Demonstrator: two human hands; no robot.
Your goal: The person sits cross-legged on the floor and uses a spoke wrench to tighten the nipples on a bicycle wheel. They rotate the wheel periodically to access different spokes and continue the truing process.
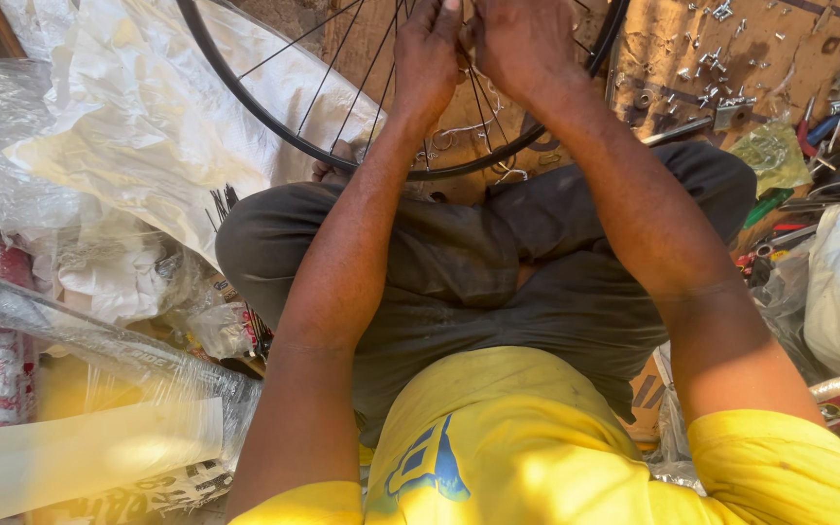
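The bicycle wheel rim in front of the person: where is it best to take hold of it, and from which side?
Probably the bare arc of the black rim at the lower left, approached from the person's left. The left hand and right hand already crowd the spokes near the centre, and there the rim's thin edge lies exposed.

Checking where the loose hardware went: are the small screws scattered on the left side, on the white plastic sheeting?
No, the small screws lie scattered on the brown board at the upper right.

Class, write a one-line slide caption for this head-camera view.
Both hands, left hand and right hand, work among the spokes of a black rim.
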